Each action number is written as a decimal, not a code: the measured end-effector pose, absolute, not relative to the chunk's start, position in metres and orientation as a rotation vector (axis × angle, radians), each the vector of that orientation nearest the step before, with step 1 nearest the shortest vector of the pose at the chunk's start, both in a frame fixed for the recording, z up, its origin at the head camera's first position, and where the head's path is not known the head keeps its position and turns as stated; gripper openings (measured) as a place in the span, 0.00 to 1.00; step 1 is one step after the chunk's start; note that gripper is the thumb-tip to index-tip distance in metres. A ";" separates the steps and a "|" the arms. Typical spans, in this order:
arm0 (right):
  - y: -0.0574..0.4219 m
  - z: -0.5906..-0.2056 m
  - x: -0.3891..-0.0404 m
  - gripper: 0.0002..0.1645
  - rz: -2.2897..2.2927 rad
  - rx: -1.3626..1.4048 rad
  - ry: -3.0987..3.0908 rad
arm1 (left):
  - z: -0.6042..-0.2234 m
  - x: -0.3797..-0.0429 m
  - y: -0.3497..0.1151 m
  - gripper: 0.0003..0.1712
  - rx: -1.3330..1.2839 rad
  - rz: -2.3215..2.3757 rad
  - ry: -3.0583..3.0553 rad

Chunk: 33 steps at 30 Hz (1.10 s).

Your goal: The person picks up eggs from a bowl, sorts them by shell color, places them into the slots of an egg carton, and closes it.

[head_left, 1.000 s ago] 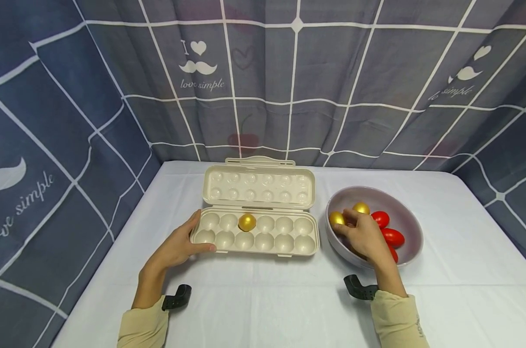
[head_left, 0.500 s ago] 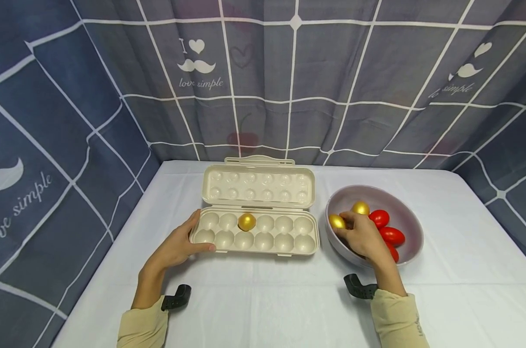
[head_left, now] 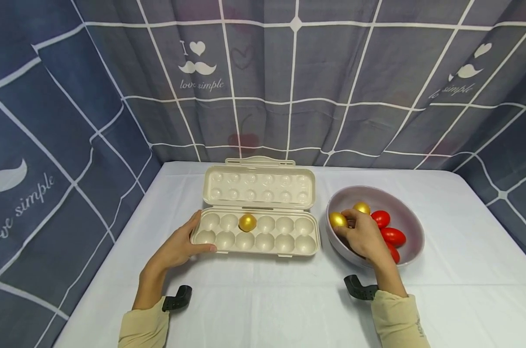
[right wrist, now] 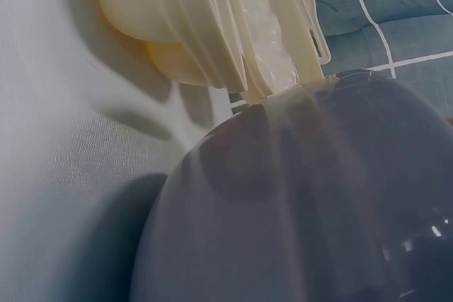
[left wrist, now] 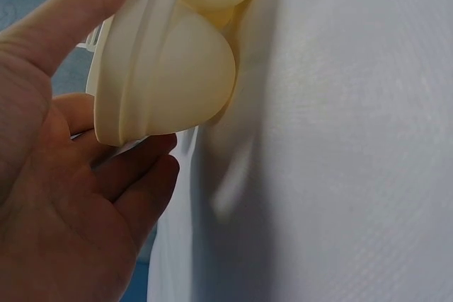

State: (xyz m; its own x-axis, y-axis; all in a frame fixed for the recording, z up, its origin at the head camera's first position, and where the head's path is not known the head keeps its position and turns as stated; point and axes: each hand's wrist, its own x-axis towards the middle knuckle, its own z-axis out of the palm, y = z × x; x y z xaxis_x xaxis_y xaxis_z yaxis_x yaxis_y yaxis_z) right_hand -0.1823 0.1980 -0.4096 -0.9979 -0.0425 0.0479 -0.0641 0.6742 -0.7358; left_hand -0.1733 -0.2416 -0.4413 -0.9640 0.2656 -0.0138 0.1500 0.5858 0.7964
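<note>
An open cream egg carton (head_left: 255, 242) lies on the table, lid folded back. One gold egg (head_left: 247, 223) sits in its back row, third cup from the left. My left hand (head_left: 179, 245) grips the carton's left end, thumb along the front; in the left wrist view the thumb crosses the rim and the fingers reach behind. Inside the mauve bowl (head_left: 408, 217), my right hand (head_left: 364, 235) pinches a gold egg (head_left: 337, 220) near the left wall. Another gold egg (head_left: 361, 208) and several red eggs (head_left: 393, 236) lie beside it. The bowl (right wrist: 297, 203) hides the right hand in the right wrist view.
A white cloth (head_left: 263, 299) covers the table. Dark checked curtains (head_left: 263, 72) hang at its back and sides. The bowl stands close to the carton's right end. Each wrist carries a black camera mount (head_left: 177, 297).
</note>
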 end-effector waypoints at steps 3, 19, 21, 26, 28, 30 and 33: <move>0.198 -0.408 -0.182 0.25 1.259 0.070 -2.789 | -0.441 -0.173 -0.242 0.66 0.335 1.312 2.685; 0.142 -0.385 -0.163 0.24 1.681 0.083 -2.157 | -0.440 -0.173 -0.243 0.66 0.342 1.277 2.699; 0.128 -0.386 -0.158 0.25 1.807 0.138 -2.082 | -0.440 -0.172 -0.243 0.66 0.337 1.277 2.700; 0.099 -0.395 -0.151 0.27 1.960 0.233 -2.017 | -0.440 -0.172 -0.243 0.66 0.336 1.289 2.691; 0.092 -0.400 -0.150 0.28 2.020 0.248 -1.991 | -0.440 -0.172 -0.243 0.66 0.341 1.292 2.690; 0.087 -0.407 -0.151 0.28 2.065 0.243 -1.976 | -0.440 -0.171 -0.243 0.66 0.345 1.295 2.691; 0.082 -0.417 -0.154 0.30 2.105 0.233 -1.977 | -0.439 -0.171 -0.242 0.66 0.349 1.305 2.687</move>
State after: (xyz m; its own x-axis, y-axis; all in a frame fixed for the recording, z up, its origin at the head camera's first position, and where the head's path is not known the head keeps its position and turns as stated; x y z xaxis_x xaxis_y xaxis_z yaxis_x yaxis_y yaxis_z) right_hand -0.1544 0.0817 -0.4173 -0.9575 0.0682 0.2803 -0.2840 -0.0526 -0.9574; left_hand -0.1711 -0.2422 -0.4386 -0.9641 0.2647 -0.0191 0.1487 0.5982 0.7875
